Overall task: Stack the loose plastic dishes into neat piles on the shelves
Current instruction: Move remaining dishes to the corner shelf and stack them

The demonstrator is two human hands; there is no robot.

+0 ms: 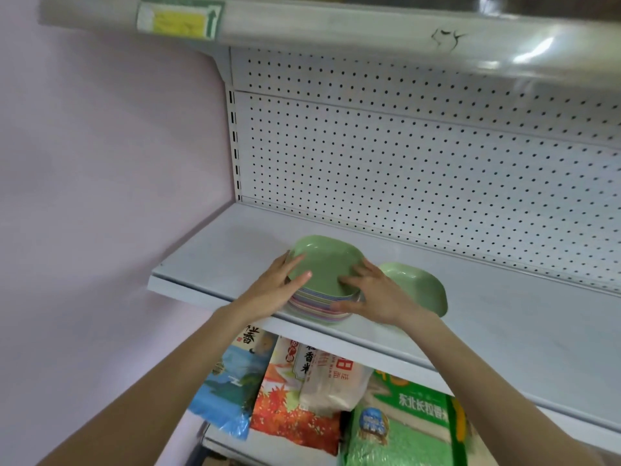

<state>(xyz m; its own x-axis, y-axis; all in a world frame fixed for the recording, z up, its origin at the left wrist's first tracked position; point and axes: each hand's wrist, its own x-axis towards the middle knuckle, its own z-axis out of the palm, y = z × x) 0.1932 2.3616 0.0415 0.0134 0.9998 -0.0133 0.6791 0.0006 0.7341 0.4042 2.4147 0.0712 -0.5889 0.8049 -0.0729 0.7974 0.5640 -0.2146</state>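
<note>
The left hand and right hand cover the stack of dishes at both sides, hiding its count. The lone green dish is partly behind the right hand. Rice bags below are cut off by the shelf edge; the yellow price label is blurred.

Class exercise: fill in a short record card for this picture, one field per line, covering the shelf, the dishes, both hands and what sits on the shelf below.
shelf: white metal shelf with a pegboard back panel
main pile: stack of dishes, multicoloured edges, green dish on top
loose dish: single green dish, on the shelf just right of the pile
left hand: pressed on the pile's left side, thumb on the top dish
right hand: holding the pile's right side
shelf below: printed rice bags
</note>
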